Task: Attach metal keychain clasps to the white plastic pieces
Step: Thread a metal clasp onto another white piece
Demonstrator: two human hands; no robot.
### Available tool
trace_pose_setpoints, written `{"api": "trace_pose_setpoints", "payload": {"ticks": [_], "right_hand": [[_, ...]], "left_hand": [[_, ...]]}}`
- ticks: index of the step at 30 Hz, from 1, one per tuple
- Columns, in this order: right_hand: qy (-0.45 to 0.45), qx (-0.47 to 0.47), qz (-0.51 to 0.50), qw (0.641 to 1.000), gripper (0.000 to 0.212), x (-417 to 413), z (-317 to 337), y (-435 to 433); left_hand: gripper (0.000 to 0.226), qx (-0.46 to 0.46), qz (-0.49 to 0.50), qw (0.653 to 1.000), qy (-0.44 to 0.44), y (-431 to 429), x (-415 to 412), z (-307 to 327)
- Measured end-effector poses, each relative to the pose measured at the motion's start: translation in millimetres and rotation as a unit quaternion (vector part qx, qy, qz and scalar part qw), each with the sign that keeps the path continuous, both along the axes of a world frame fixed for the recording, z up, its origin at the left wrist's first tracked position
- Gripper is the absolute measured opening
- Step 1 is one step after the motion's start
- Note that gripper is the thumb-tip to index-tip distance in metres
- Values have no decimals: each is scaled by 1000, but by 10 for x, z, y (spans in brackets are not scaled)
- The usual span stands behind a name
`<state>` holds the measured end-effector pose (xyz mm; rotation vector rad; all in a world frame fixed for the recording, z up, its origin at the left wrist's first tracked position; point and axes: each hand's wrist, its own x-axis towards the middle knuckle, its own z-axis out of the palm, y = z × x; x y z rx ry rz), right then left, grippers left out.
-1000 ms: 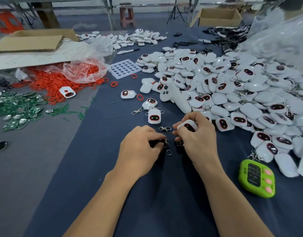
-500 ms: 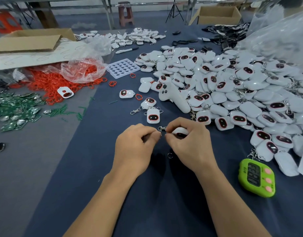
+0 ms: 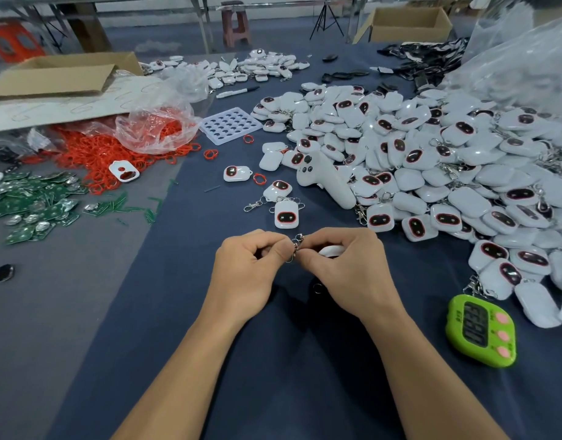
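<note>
My left hand [image 3: 251, 271] and my right hand [image 3: 346, 268] meet fingertip to fingertip above the dark blue cloth. Between them sits a small metal keychain clasp [image 3: 297, 244], pinched by both hands. My right hand also holds a white plastic piece [image 3: 332, 250], mostly hidden under its fingers. A loose metal ring [image 3: 317, 288] lies on the cloth below my right hand. Two white pieces with clasps attached [image 3: 286, 214] lie just beyond my hands. A big heap of white pieces [image 3: 432, 160] fills the right side.
A green timer [image 3: 481, 331] lies at the right near my forearm. A white controller-shaped object [image 3: 325, 181] rests against the heap. Red rings [image 3: 95, 147] spill from a plastic bag, with green circuit boards [image 3: 29, 201] at the left. A white perforated tray [image 3: 230, 124] and cardboard boxes [image 3: 60, 73] lie farther back.
My hands have come together and lifted slightly off the cloth. The clasp now sits between both sets of fingertips, and the white piece has sunk deeper into my right hand.
</note>
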<state>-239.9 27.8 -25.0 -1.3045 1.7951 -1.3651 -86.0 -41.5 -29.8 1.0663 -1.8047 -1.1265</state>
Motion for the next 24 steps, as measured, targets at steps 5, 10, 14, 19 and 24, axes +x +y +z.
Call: {"api": "trace_pose_setpoints", "payload": {"ticks": [5,10,14,19,24], "right_hand": [[-27,-3,-4,1000,11,24,-5,-3],[-63,4,12,998,9,-3,11,-3],[-119,-6,5,993,3,4,35,9],[-109,-28,-45,993,23,12,30,-15],[12,-15,-54,998,22,62,1,-16]], "left_hand": [[19,-26,-16,1000,-2,18,7,2],[15,-38,-36,999,2,26,10,19],[12,-78,-8,997,-11,51,15,19],[12,-118,70,987,-87,102,-15,-1],[39,-134,66,988,-38,129,-22,39]]}}
